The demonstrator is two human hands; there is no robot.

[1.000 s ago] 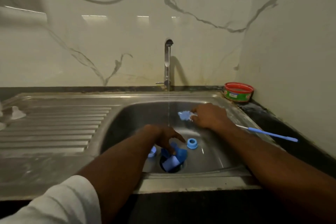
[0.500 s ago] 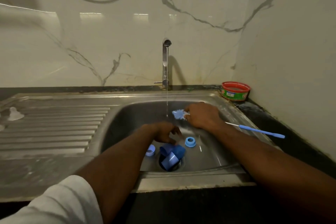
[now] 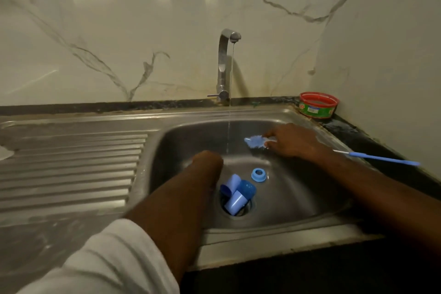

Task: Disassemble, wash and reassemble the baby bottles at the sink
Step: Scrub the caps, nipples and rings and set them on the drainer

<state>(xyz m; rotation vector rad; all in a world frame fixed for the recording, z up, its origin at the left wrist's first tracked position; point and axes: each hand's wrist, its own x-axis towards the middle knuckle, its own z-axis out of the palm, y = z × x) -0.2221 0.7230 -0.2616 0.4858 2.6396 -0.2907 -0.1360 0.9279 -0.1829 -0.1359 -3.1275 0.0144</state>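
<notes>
Blue caps [image 3: 235, 192] — three; ring [image 3: 258, 175] — one

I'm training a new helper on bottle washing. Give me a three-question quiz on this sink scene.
1. True or false: water is running from the tap.
2. What does the right hand hold?
A. the red tub
B. the brush
C. the blue ring
3. Fill in: the blue caps lie piled over the sink's ____.

Key
1. True; a thin stream falls into the sink.
2. B; it grips the brush near its bristles, handle pointing right. The blue ring lies loose, and the red tub sits on the counter.
3. drain.
</notes>
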